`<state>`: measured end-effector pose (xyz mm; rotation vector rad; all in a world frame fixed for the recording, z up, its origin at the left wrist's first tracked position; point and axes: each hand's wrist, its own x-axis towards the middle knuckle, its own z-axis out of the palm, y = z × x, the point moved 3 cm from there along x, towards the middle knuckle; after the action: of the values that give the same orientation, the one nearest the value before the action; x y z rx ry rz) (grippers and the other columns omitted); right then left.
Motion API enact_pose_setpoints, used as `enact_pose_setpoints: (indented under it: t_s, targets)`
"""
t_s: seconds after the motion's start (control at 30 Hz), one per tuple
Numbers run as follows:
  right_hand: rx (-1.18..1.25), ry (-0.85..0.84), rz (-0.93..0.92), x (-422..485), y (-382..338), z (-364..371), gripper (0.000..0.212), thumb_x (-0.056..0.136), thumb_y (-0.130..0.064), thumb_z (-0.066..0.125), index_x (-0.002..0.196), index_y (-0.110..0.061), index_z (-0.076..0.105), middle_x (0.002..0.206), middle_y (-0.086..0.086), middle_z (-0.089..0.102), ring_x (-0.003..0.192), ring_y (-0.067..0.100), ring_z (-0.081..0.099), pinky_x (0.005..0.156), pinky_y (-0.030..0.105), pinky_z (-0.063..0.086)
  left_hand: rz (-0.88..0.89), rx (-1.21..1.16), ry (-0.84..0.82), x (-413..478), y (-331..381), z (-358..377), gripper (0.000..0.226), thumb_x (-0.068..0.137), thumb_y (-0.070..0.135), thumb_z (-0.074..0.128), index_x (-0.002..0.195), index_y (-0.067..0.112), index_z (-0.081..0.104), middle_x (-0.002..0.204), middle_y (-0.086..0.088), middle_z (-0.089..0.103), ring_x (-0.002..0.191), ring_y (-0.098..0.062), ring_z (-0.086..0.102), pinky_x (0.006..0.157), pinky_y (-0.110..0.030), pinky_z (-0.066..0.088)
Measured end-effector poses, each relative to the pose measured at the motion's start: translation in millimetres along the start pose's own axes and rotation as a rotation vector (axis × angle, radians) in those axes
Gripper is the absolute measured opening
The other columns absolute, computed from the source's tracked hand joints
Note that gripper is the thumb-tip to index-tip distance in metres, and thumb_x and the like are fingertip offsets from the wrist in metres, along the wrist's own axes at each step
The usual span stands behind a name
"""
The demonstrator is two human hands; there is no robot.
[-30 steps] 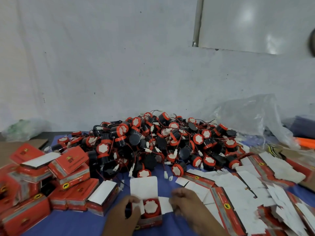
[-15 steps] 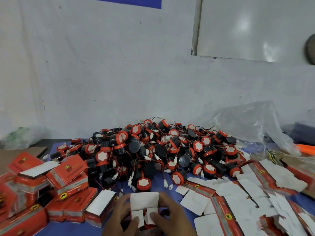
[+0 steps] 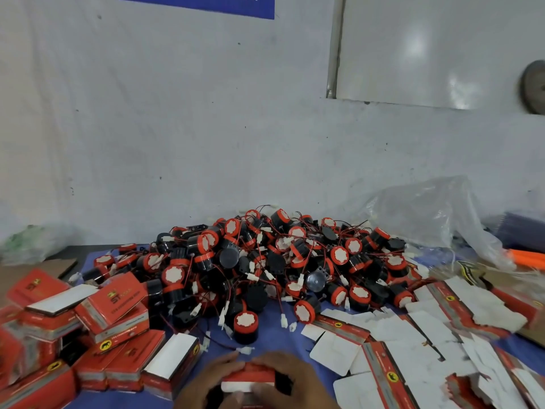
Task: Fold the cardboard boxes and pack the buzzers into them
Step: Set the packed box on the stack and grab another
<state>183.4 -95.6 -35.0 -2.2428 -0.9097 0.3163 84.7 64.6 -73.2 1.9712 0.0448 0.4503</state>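
At 6 o'clock, box (image 3: 253, 374): top flap now folded down, upright before.
Contents: hidden.
Left hand (image 3: 206, 383): grips box.
Right hand (image 3: 293, 379): grips box.

Both hands at the bottom edge: left hand (image 3: 212, 382) & right hand (image 3: 292, 379) wrapped round a small red box (image 3: 253, 374), fingers (image 3: 274, 361) curled over its top, white flap showing btwn them. Big heap of black/red buzzers (image 3: 265, 267) mid desk (image 3: 274, 339) w/ wires everywhere. Closed boxes (image 3: 118, 305) piled on the left, flat box blanks (image 3: 413, 346) spread on the right. Clear plastic bag (image 3: 427, 214) by the wall.
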Motion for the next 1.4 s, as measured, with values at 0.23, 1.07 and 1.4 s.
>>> enact_pose_setpoints:
  t_s: [0.23, 1.07, 1.4]
  targets:
    - [0.269, 0.142, -0.183, -22.7, 2.7, -0.7, 0.032, 0.085, -0.068, 0.062, 0.113, -0.053, 0.068, 0.122, -0.029, 0.062, 0.115, -0.008, 0.056, 0.100, 0.019, 0.045, 0.063, -0.018, -0.022, -6.5, 22.5, 0.1, 0.068, 0.085, 0.009, 0.072, 0.104, 0.072, 0.054, 0.121, 0.044, 0.052, 0.117, 0.014, 0.050, 0.099, -0.016, 0.045]
    - [0.272, 0.097, -0.230, -34.8, 10.0, 12.1, 0.037, 0.092, -0.063, 0.055, 0.126, -0.051, 0.063, 0.145, -0.031, 0.043, 0.136, -0.006, 0.040, 0.113, 0.023, 0.037, 0.195, 0.112, -0.022, -9.4, 16.7, -3.0, 0.044, 0.083, 0.020, 0.076, 0.119, 0.044, 0.066, 0.133, 0.038, 0.049, 0.133, 0.012, 0.037, 0.109, -0.022, 0.041]
    - [0.070, 0.088, -0.341, -36.6, 22.4, 25.3, 0.060, 0.081, -0.060, 0.073, 0.137, -0.054, 0.050, 0.151, -0.021, 0.043, 0.135, 0.005, 0.048, 0.110, 0.027, 0.043, 0.393, 0.361, -0.140, -10.4, 12.5, 0.0, 0.046, 0.096, 0.058, 0.042, 0.134, 0.036, 0.053, 0.146, 0.048, 0.014, 0.140, 0.017, 0.007, 0.112, -0.020, 0.035]
